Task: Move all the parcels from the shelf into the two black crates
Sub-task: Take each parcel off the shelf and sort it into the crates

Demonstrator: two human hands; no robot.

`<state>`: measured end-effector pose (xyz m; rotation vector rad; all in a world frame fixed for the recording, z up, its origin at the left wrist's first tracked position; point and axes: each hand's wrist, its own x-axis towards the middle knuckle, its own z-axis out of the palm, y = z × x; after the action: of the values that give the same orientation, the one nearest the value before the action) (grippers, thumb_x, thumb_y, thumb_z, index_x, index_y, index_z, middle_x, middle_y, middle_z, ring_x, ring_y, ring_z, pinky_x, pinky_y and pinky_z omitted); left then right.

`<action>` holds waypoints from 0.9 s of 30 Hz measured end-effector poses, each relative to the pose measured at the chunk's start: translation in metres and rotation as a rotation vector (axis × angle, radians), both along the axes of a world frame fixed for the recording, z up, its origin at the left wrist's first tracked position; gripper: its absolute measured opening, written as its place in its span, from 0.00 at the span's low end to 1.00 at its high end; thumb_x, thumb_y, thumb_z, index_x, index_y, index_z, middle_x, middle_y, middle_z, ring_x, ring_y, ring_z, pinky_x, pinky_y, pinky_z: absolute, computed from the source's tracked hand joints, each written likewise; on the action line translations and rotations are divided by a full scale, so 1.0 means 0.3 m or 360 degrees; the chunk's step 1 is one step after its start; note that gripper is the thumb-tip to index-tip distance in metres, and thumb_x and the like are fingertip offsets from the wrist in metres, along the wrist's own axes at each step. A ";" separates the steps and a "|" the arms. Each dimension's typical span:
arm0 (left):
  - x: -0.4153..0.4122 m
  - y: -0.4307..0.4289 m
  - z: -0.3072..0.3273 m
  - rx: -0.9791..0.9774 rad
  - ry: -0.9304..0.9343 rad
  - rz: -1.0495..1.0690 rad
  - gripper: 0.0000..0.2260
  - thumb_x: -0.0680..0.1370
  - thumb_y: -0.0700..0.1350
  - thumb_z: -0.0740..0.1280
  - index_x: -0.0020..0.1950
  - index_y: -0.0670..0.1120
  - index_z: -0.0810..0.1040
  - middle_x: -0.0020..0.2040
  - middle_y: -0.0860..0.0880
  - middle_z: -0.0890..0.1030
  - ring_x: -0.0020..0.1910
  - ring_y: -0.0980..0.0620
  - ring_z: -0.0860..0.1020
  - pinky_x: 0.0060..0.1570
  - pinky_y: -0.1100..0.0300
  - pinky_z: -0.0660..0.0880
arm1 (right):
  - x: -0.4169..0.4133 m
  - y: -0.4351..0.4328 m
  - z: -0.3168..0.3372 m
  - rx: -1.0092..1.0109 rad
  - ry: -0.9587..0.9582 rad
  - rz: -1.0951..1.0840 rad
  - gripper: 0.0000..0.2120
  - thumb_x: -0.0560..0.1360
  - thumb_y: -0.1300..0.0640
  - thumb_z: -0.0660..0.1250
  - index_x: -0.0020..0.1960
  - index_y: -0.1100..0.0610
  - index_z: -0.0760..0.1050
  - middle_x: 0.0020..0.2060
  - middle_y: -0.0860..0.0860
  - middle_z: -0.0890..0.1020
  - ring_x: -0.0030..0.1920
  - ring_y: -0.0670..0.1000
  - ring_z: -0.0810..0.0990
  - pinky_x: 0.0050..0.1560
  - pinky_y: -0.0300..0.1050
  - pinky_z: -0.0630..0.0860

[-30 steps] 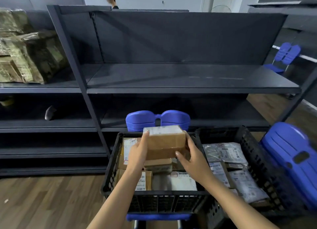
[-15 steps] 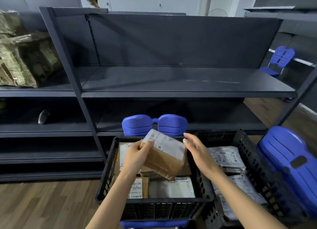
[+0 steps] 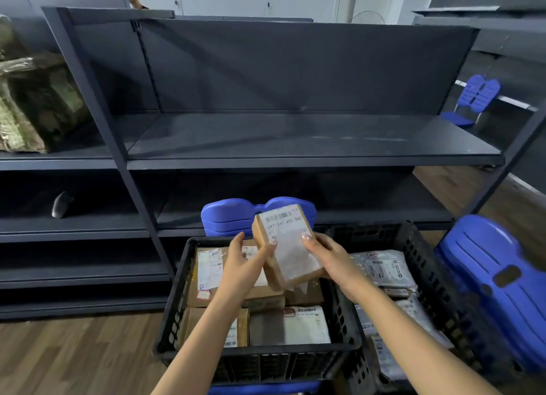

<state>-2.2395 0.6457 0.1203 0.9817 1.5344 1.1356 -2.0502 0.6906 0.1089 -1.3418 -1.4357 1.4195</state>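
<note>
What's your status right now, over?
Left hand and right hand both grip a box, tilted over the left crate. Right crate holds bags. No obstruction seen.

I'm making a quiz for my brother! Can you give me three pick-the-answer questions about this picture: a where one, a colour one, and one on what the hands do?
1. Where is the brown box held? A. On the shelf. B. Above the crate of cardboard parcels. C. On the floor.
2. What colour is the chair behind that crate? A. Red. B. Green. C. Blue.
3. How is the box held? A. By both hands. B. By one hand. C. By no hand.
Answers: 1 B, it hangs over that crate's parcels. 2 C, its back is blue. 3 A, the left hand and right hand each grip a side.
</note>
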 end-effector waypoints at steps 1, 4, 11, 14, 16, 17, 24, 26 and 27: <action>0.016 -0.008 -0.013 -0.0014 -0.0009 -0.0055 0.39 0.71 0.59 0.71 0.76 0.53 0.57 0.72 0.51 0.68 0.64 0.53 0.73 0.62 0.49 0.74 | -0.006 -0.002 -0.003 0.0019 0.0011 -0.0062 0.22 0.64 0.29 0.65 0.52 0.38 0.76 0.51 0.42 0.83 0.53 0.44 0.81 0.58 0.49 0.77; 0.055 -0.009 -0.035 0.0039 -0.0127 -0.0126 0.32 0.72 0.55 0.72 0.73 0.51 0.64 0.66 0.51 0.75 0.52 0.56 0.82 0.44 0.63 0.80 | -0.025 -0.013 -0.004 0.0029 0.0035 -0.0160 0.26 0.67 0.30 0.64 0.59 0.42 0.73 0.52 0.42 0.82 0.50 0.41 0.82 0.49 0.40 0.77; 0.073 0.018 -0.075 0.0138 -0.0239 -0.0121 0.27 0.73 0.50 0.72 0.70 0.49 0.68 0.62 0.51 0.79 0.50 0.54 0.83 0.40 0.65 0.80 | 0.010 -0.039 -0.008 0.0205 -0.0100 -0.0354 0.16 0.75 0.39 0.63 0.60 0.43 0.70 0.51 0.36 0.77 0.47 0.30 0.76 0.39 0.29 0.73; 0.089 0.029 -0.096 0.0137 -0.0284 -0.0077 0.26 0.73 0.49 0.72 0.68 0.47 0.67 0.59 0.50 0.79 0.49 0.54 0.83 0.38 0.68 0.78 | 0.015 -0.061 -0.038 0.0188 -0.0213 -0.0264 0.13 0.75 0.40 0.64 0.59 0.36 0.68 0.52 0.34 0.77 0.46 0.26 0.75 0.37 0.25 0.72; 0.105 0.036 -0.108 0.0117 -0.0262 -0.0067 0.23 0.74 0.48 0.72 0.64 0.48 0.65 0.54 0.54 0.79 0.45 0.59 0.83 0.34 0.72 0.76 | 0.011 -0.073 -0.070 0.0165 -0.0284 -0.0260 0.21 0.76 0.43 0.65 0.66 0.39 0.66 0.50 0.29 0.74 0.43 0.22 0.72 0.35 0.22 0.70; 0.112 0.039 -0.114 0.0105 -0.0235 -0.0077 0.22 0.74 0.48 0.71 0.62 0.49 0.64 0.51 0.56 0.77 0.43 0.63 0.81 0.32 0.74 0.75 | 0.008 -0.079 -0.082 0.0163 -0.0308 -0.0284 0.23 0.76 0.44 0.65 0.69 0.41 0.64 0.48 0.27 0.72 0.41 0.20 0.71 0.34 0.20 0.68; 0.122 0.048 -0.173 0.0094 0.0057 -0.0214 0.22 0.77 0.47 0.69 0.69 0.46 0.69 0.49 0.60 0.78 0.39 0.70 0.79 0.32 0.79 0.72 | 0.002 -0.118 -0.155 0.0111 -0.0309 -0.0457 0.23 0.76 0.46 0.66 0.70 0.44 0.67 0.48 0.31 0.77 0.48 0.27 0.76 0.39 0.23 0.70; 0.125 0.049 -0.185 0.0070 0.0099 -0.0233 0.23 0.77 0.48 0.68 0.71 0.45 0.68 0.46 0.62 0.77 0.40 0.69 0.80 0.32 0.77 0.73 | 0.005 -0.123 -0.172 0.0105 -0.0297 -0.0471 0.23 0.76 0.46 0.67 0.69 0.43 0.68 0.51 0.35 0.79 0.54 0.35 0.77 0.45 0.27 0.70; 0.127 0.051 -0.190 0.0050 0.0110 -0.0232 0.24 0.77 0.48 0.69 0.71 0.46 0.68 0.48 0.60 0.78 0.44 0.65 0.80 0.35 0.75 0.73 | 0.008 -0.126 -0.180 0.0104 -0.0288 -0.0479 0.22 0.76 0.46 0.67 0.69 0.43 0.68 0.52 0.35 0.80 0.54 0.35 0.77 0.46 0.28 0.70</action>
<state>-2.2014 0.6610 0.0634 1.1451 1.4776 1.0351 -2.0478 0.6528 0.0550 -1.6001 -1.3126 1.0710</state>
